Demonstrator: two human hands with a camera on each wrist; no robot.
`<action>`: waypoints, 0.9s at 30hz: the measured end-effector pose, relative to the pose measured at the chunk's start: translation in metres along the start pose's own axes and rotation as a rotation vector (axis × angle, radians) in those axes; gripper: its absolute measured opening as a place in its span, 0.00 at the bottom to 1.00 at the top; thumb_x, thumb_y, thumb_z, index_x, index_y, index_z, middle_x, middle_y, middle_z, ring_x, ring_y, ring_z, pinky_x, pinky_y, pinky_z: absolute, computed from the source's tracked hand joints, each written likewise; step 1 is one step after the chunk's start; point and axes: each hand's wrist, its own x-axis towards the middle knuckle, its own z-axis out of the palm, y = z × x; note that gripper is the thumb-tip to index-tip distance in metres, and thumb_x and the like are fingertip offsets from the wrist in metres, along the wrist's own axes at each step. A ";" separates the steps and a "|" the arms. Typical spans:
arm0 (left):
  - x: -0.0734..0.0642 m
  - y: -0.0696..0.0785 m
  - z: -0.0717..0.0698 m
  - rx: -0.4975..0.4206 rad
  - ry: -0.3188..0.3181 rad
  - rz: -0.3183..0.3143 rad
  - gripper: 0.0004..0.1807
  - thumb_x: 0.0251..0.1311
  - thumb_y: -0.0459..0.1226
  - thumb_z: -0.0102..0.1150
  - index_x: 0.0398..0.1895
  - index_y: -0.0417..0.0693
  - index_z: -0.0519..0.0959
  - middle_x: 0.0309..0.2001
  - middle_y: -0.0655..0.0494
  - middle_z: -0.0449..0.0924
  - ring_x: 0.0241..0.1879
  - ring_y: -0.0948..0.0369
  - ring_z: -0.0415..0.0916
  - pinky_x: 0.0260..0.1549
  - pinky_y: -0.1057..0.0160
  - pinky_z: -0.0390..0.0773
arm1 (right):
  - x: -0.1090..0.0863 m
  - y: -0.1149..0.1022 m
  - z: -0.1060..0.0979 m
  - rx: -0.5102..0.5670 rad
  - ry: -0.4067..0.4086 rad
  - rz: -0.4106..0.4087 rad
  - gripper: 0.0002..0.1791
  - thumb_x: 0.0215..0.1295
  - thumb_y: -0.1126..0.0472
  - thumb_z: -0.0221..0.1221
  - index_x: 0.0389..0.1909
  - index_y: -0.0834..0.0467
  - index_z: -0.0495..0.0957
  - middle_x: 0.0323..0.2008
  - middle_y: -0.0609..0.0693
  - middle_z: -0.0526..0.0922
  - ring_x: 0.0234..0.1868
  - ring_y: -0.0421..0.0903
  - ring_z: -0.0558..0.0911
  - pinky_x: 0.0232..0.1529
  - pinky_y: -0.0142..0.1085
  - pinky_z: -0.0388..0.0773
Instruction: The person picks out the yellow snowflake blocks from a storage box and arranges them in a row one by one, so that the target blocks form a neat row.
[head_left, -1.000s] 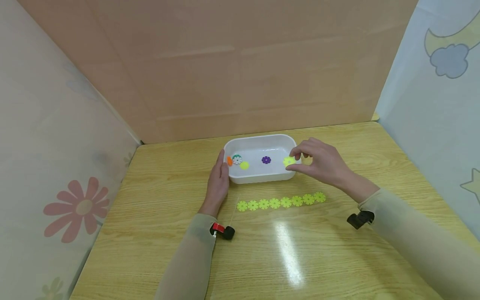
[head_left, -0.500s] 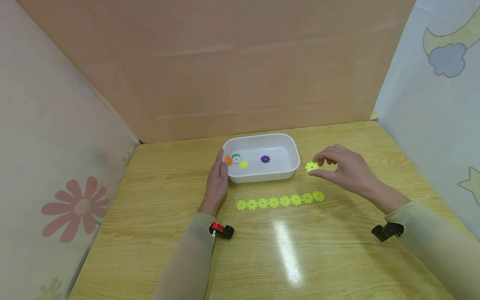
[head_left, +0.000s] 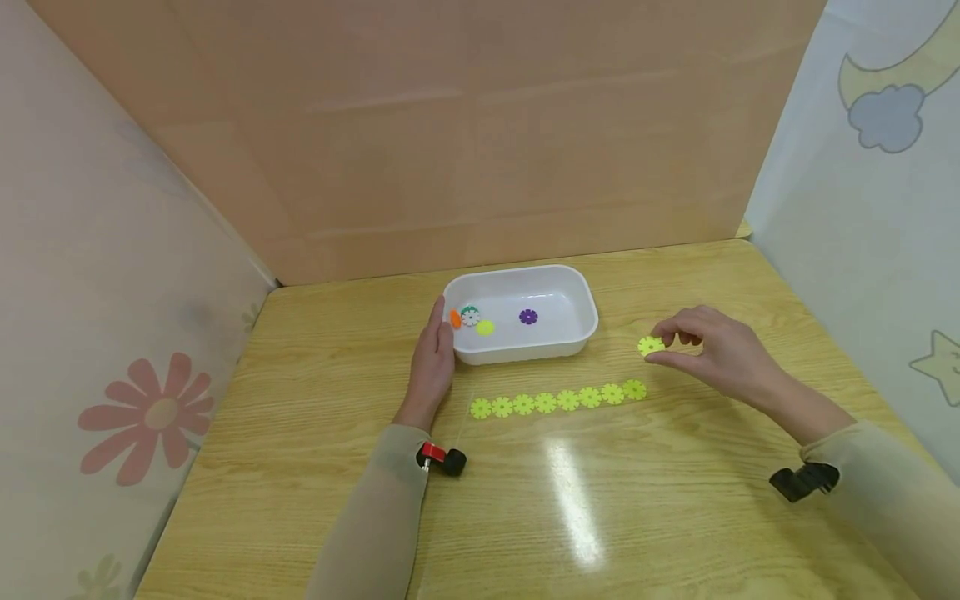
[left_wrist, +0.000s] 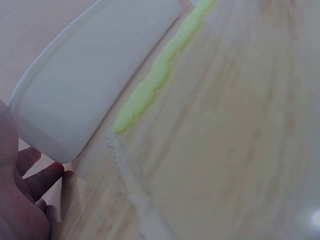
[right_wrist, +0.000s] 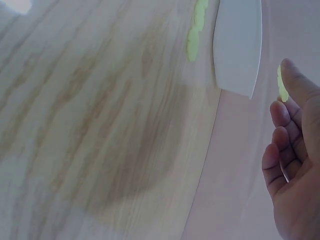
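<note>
In the head view, my left hand [head_left: 433,367] holds the left end of a white plastic tray [head_left: 525,355], with its thumb at the near left corner. Some of its fingers [left_wrist: 46,181] curl by the tray's lower corner in the left wrist view. My right hand [head_left: 723,354] pinches a yellow-green notched flower disc [head_left: 650,347] between thumb and fingers, right of the tray. That disc [right_wrist: 282,84] appears edge-on in the right wrist view. Nearer me, a straight row of several matching linked discs [head_left: 567,401] lies on the table, below and left of the pinched one.
Inside the tray are a purple disc [head_left: 528,317], a white disc [head_left: 470,317] partly over a green one, a yellow disc [head_left: 485,328] and an orange disc [head_left: 455,319]. A thin clear strip [head_left: 465,421] lies at the row's left end. Panels enclose the wooden table [head_left: 675,533].
My right hand has carried the yellow-green disc from over the tray's right end to the right and slightly nearer me. My left hand stays at the tray.
</note>
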 end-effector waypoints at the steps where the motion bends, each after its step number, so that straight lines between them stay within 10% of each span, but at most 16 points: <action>1: 0.000 0.000 0.000 0.002 -0.001 -0.002 0.33 0.90 0.53 0.31 0.93 0.63 0.49 0.89 0.65 0.48 0.87 0.61 0.45 0.85 0.52 0.48 | -0.002 0.001 0.000 0.002 -0.003 0.003 0.18 0.55 0.62 0.84 0.45 0.50 0.89 0.35 0.36 0.80 0.35 0.41 0.73 0.34 0.33 0.72; 27: 0.000 0.000 -0.001 -0.009 -0.002 -0.005 0.33 0.90 0.52 0.31 0.93 0.64 0.49 0.89 0.66 0.50 0.87 0.60 0.47 0.85 0.51 0.50 | -0.022 0.025 0.014 0.081 -0.268 0.136 0.13 0.65 0.58 0.79 0.49 0.53 0.91 0.36 0.37 0.83 0.36 0.36 0.77 0.36 0.35 0.79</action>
